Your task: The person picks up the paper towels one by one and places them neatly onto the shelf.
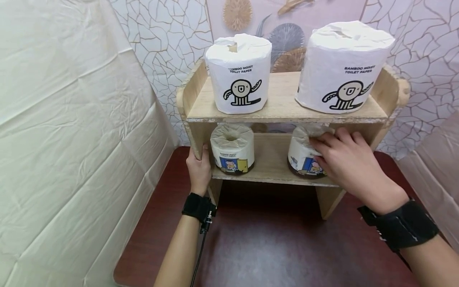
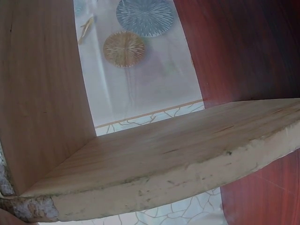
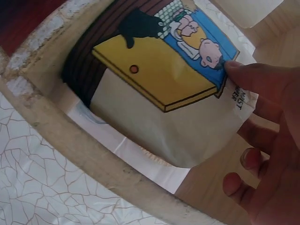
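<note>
A two-tier wooden shelf (image 1: 279, 93) stands with wrapped toilet paper rolls on both boards. My left hand (image 1: 199, 169) grips its left side panel at the lower tier, beside the lower left toilet roll (image 1: 233, 149). On the lower board's right side, my right hand (image 1: 348, 159) pinches the top of another toilet roll (image 1: 299, 153), fingers over its upper edge. Seen from the right wrist, the thumb (image 3: 253, 77) presses the printed face of this roll (image 3: 145, 126), and the other fingers are partly bent. Only a sliver of the left hand shows in the left wrist view.
Two larger white rolls stand on the upper board, one left (image 1: 240, 75) and one right (image 1: 344, 71). Below is a dark red table (image 1: 269, 243). Pale cloth (image 1: 79, 131) hangs at the left, and a patterned wall covering (image 1: 161, 44) lies behind.
</note>
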{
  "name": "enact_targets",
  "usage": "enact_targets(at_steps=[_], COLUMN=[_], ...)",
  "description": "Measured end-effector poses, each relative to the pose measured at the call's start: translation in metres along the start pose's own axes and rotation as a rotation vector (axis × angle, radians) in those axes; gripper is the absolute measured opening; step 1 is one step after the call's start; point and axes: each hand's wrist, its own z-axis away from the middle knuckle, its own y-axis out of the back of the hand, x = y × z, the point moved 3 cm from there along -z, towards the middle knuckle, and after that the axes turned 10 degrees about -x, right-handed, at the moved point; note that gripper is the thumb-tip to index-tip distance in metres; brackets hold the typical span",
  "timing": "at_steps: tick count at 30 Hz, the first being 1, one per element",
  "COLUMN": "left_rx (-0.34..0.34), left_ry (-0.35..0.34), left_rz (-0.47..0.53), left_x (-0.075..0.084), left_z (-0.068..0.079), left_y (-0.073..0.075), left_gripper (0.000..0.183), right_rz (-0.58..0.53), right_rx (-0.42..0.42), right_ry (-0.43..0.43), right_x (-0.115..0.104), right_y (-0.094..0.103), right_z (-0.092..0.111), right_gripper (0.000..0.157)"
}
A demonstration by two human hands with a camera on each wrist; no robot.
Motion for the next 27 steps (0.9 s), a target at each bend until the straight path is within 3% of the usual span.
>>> enact_targets(at_steps=[10, 21, 27], left_rx=[-0.017, -0.005, 0.005], left_ry=[-0.036, -0.005, 0.004], left_rz=[0.013, 0.039, 0.043], left_x=[0.001, -0.0002, 0.0018], left_z=[-0.0012, 0.0007, 0.0006], left_y=[0.0013, 0.0042, -0.0016], left_gripper=[0.034, 0.035, 0.032], right_rz=[0.004, -0.003, -0.052], right_rx=[-0.013, -0.068, -0.065], right_ry=[-0.005, 0.012, -0.01], right_x=[0.0, -0.0043, -0.006], right_y=[0.0009, 0.0016, -0.002], right_z=[-0.0021, -0.0089, -0.0011], right_gripper=[0.054, 0.05, 0.052])
